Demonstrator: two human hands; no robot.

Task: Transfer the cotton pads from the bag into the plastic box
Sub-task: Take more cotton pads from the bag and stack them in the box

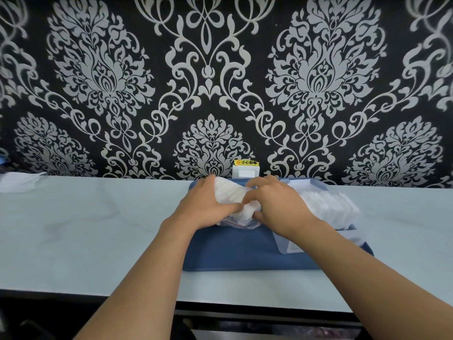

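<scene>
Tray: I see a blue tray (232, 251) on the pale table (85, 229), nearest me.
Box: the clear plastic box (291, 249) sits on the tray's right, cotton pads (328, 204) piled above it.
Right hand: my right hand (274, 202) pinches the bag (235, 195), its forearm hiding part of the box.
Left hand: my left hand (206, 204) grips the bag's left side.
Behind: a white socket (245, 171) under a yellow label (246, 162), on damask wallpaper (220, 69).
Far left: white paper (17, 181).

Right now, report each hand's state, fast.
Left hand: grips the bag of cotton pads.
Right hand: fingers curled on the bag's near end, pinching it.
</scene>
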